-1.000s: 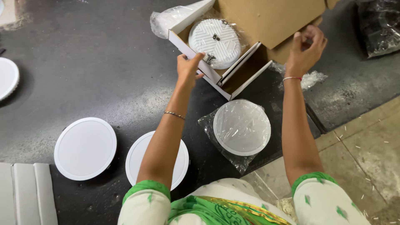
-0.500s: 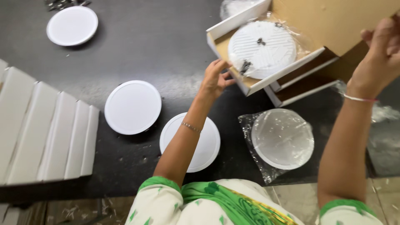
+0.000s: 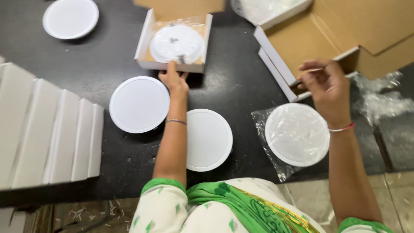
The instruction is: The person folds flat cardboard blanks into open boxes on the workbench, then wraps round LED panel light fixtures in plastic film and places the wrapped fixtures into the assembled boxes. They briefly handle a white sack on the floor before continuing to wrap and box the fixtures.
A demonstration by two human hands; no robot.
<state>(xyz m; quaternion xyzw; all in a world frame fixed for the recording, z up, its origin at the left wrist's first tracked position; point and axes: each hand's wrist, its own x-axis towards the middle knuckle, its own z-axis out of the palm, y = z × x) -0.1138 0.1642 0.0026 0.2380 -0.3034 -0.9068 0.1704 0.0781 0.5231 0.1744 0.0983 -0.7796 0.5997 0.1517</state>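
Nearest me, a smooth white round disc point(image 3: 210, 139) lies flat on the dark table point(image 3: 241, 82), another point(image 3: 139, 104) just left of my forearm, and a third in crinkly clear plastic point(image 3: 296, 134) below my right wrist. My left hand point(image 3: 174, 80) grips the front wall of a small open cardboard box point(image 3: 174, 65) holding a wrapped disc point(image 3: 177, 43). My right hand point(image 3: 325, 86), fingers loosely curled and holding nothing, rests against the edge of a larger open carton point(image 3: 302, 43).
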